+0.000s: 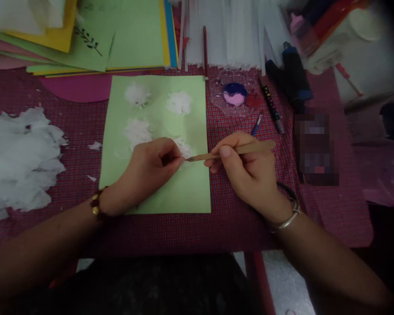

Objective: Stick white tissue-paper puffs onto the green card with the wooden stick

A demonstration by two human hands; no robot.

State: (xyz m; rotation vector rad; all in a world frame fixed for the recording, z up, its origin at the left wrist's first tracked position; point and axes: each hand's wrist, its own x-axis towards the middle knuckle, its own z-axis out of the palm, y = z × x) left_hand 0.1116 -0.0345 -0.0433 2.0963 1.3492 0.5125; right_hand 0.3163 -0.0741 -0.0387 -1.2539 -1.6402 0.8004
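Note:
My right hand (pixel 249 166) grips a paintbrush (pixel 202 156) with a light wooden handle, held nearly level. Its dark tip meets the fingertips of my left hand (pixel 154 164), which are pinched together; what they hold is too small to make out. Under my left hand lies a light green sheet of paper (pixel 187 192). White ruffled paper flowers sit on the sheet: one flower (pixel 137 94) at upper left, another flower (pixel 179 103) at upper right and a third flower (pixel 138 133) at middle left. A further flower (pixel 180 146) is partly hidden behind my left fingers.
Left lies a heap of white paper pieces (pixel 19 162). A clear palette (pixel 234 94) holds dark blue, pink and red paint, near a blue brush (pixel 257 124) and a dotted black pen (pixel 272 107). Behind are coloured sheets (pixel 134 35), white strips (pixel 226 35) and a glue gun (pixel 292 72).

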